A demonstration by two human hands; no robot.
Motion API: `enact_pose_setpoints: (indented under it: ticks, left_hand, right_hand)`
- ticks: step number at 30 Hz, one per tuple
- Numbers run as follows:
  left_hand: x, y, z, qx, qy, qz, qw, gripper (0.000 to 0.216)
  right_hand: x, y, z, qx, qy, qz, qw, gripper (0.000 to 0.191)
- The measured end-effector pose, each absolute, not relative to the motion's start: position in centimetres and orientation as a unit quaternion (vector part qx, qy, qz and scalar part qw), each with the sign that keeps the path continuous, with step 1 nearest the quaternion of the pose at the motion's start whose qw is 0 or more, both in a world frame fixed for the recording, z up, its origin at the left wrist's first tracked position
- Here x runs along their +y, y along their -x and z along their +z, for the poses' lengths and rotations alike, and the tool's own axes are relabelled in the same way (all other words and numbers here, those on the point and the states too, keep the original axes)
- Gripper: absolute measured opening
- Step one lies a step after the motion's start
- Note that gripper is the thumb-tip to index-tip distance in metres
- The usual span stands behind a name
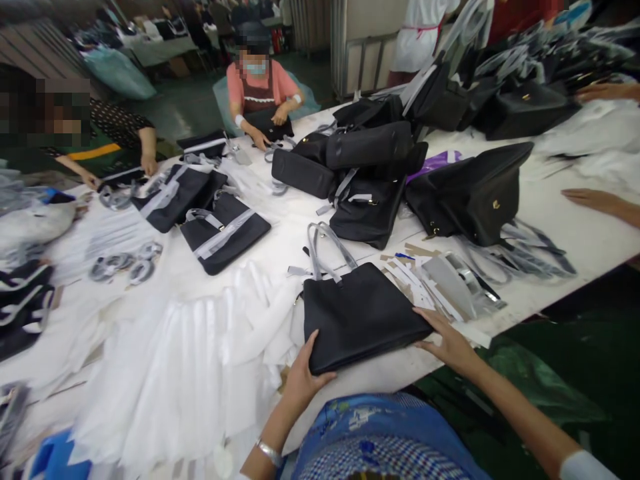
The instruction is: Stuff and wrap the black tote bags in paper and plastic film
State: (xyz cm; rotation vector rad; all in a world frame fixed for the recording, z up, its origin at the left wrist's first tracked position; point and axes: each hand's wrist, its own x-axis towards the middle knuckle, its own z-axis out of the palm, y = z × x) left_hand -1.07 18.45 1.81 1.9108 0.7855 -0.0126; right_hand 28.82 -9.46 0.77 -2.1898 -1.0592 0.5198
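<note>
A black handbag [363, 317] lies flat on the white table right in front of me, its two handles wrapped in clear film and pointing away from me. My left hand [304, 370] grips its near left corner, thumb underneath along the near edge and fingers along the side. At the near right corner, my right hand [447, 341] holds the bag with thumb and fingers on either side of the corner. Just left of the bag is a spread of white tissue-like sheets [185, 373]. Paper and cardboard strips [415, 283] lie beyond its right side.
More black bags are heaped at the table's middle, including one upright bag [475, 193]. Two wrapped bags [225, 233] lie left. Rolled straps [125, 263] sit farther left. Co-workers, one in a pink shirt [263, 87], work around the table [595, 240]; another person's hand rests at right.
</note>
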Motion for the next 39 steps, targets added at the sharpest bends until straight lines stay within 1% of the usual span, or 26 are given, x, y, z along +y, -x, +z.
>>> enact_pose_setpoints:
  ticks: [2,4,6,9,14,17,21,24,27,30,34,36,39]
  left_hand:
    - [18.5,1.5,1.6,0.326,-0.834,0.001,0.446,0.099]
    - [18.6,1.4,1.6,0.299,-0.864,0.014,0.404,0.096]
    - [18.8,1.1,1.7,0.258,-0.876,0.002,0.408,0.088]
    - [18.8,0.9,1.8,0.245,-0.866,-0.009,0.435,0.076]
    - [18.9,0.9,1.3,0.257,-0.860,-0.008,0.440,0.075]
    - [19.4,0.9,0.5,0.260,-0.860,-0.002,0.439,0.069]
    - [20.4,0.0,-0.7,0.302,-0.846,0.019,0.439,0.049]
    - [21.5,-1.8,-1.8,0.376,-0.821,-0.008,0.430,0.040]
    - [22.4,-4.0,-2.8,0.454,-0.801,-0.046,0.387,0.043]
    - [22.7,-5.4,-3.6,0.492,-0.796,-0.055,0.349,0.054]
    - [22.4,-5.8,-3.9,0.511,-0.796,-0.073,0.317,0.058]
    - [22.1,-5.7,-3.9,0.516,-0.796,-0.080,0.305,0.057]
    - [21.8,-5.6,-3.8,0.524,-0.797,-0.083,0.289,0.058]
  right_hand:
    - [-9.8,-29.3,1.1,-0.433,0.828,0.186,0.303,0.068]
    - [-9.3,-30.0,1.5,-0.456,0.819,0.188,0.294,0.061]
    - [-8.5,-30.5,1.8,-0.473,0.802,0.221,0.291,0.057]
    - [-7.7,-30.8,2.3,-0.472,0.786,0.271,0.294,0.058]
    - [-7.4,-31.1,2.3,-0.463,0.787,0.281,0.295,0.060]
    - [-7.3,-31.9,1.8,-0.473,0.788,0.278,0.281,0.059]
    - [-6.3,-32.8,0.1,-0.438,0.812,0.283,0.264,0.053]
    - [-4.9,-32.9,-1.9,-0.357,0.855,0.286,0.245,0.049]
    - [-3.4,-32.7,-4.2,-0.277,0.899,0.263,0.215,0.046]
    - [-2.4,-32.3,-5.7,-0.226,0.925,0.236,0.194,0.051]
    - [-2.3,-31.2,-5.3,-0.199,0.941,0.213,0.171,0.057]
    - [-2.2,-29.9,-4.3,-0.224,0.951,0.143,0.158,0.059]
    - [-1.3,-27.1,-3.3,-0.345,0.927,0.010,0.144,0.054]
